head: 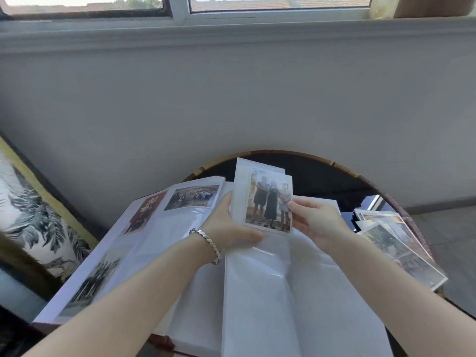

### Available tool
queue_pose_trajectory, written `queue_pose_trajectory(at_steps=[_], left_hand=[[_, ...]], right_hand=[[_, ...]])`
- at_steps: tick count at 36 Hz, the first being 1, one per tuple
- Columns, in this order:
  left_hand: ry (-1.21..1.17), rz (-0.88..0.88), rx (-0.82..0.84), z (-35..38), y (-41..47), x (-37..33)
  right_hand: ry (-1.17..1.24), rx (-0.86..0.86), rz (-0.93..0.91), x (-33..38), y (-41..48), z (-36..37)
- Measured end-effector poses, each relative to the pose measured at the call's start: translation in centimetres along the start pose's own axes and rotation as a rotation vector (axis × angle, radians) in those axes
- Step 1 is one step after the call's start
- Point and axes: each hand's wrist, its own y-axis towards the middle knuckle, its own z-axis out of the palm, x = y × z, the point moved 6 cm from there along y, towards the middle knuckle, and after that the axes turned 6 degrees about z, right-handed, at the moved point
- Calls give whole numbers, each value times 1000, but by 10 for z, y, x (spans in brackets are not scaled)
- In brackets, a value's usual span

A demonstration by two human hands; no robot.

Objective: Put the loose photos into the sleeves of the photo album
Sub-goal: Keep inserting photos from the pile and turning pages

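Observation:
An open photo album [164, 253] lies on a round dark table, its left page holding three photos in sleeves. Above the right page, a photo of three standing people [268, 202] is held upright against a raised white sleeve page [244, 173]. My left hand [226, 225], with a silver bracelet on its wrist, grips the lower left edge of the sleeve page and photo. My right hand [316, 222] pinches the photo's right edge. A pile of loose photos [396, 243] lies to the right on the table.
The round table [322, 173] has a woven rim and stands against a grey wall under a window. A leaf-patterned cushion [31, 217] sits at the left. Tiled floor shows at the far right.

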Motion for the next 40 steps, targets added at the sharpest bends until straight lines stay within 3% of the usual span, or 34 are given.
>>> queue_pose_trajectory(at_steps=[7,14,30,40], left_hand=[[69,112,-15,6,-6,-8],[87,122,3,1,-3,-7],[164,112,27,5,-1,-6],[157,71,31,3,2,-7]], right_hand=[[88,39,45,0,0,7],[-131,50,-110,16,-13,20],[157,47,121,13,0,15],[-47,-113,-93,20,-3,9]])
